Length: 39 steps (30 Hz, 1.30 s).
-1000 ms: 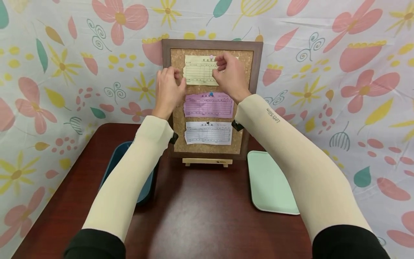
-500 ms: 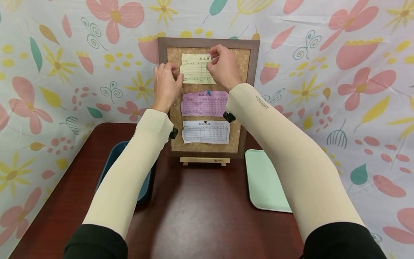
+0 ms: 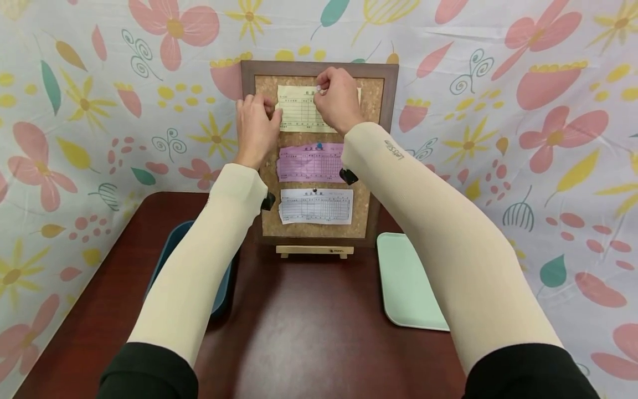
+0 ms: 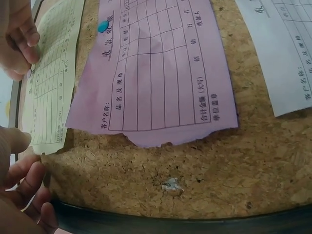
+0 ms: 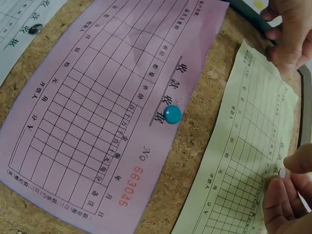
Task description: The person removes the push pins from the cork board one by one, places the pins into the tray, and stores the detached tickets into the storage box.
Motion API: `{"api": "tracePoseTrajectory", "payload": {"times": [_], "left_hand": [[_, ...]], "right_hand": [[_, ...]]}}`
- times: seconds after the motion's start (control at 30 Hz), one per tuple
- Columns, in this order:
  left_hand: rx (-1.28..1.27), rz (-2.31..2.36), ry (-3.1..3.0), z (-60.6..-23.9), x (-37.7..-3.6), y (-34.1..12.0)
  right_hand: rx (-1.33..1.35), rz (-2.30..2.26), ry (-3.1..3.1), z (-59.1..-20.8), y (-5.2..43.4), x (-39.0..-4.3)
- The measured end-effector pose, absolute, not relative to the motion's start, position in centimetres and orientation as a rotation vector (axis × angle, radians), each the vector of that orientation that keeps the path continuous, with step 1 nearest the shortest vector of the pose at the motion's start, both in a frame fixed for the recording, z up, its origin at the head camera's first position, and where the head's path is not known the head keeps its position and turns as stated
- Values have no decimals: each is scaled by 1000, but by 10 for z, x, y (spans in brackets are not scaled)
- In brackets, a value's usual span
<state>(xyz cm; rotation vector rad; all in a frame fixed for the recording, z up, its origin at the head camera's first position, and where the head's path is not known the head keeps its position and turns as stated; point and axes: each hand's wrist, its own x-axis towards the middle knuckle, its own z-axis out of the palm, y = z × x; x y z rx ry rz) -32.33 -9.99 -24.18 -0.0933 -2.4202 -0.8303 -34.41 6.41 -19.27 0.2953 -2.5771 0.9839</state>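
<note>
In the head view my right hand [image 3: 338, 98] is at the upper middle of a corkboard [image 3: 371, 160], pinching a small pale pushpin [image 5: 282, 172] between thumb and fingertips. That pin is at the top of a yellow receipt slip [image 3: 294, 110]. At the slip's torn left edge is my left hand [image 3: 256, 126], its thumb at the paper and its fingers loosely bent beside the edge. Below hang a purple receipt slip [image 3: 304, 163] with a blue pushpin [image 5: 172, 114] and a white receipt slip [image 3: 316, 208] with a dark pushpin [image 5: 35, 29].
The framed board leans on a wooden stand [image 3: 315, 250] against a floral cloth [image 3: 448, 83]. A blue tray [image 3: 224, 288], partly behind the left forearm, is on the dark red table [image 3: 319, 332]. To the right lies a pale green tray [image 3: 408, 282].
My right hand has moved slightly left and up to the pale pushpin, its thumb and fingers closing on it. The left hand stays at the yellow slip's left edge. The view has shifted slightly.
</note>
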Motion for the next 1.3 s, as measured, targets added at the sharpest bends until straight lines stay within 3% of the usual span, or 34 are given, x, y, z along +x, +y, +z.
{"api": "tracePoseTrajectory", "payload": {"times": [0.9, 1.3], "left_hand": [[-91, -758, -2404, -238, -333, -92], [-36, -809, -2427, -235, -333, -88]], "right_hand": [[141, 865, -2557, -186, 51, -353], [190, 820, -2496, -190, 52, -354]]}}
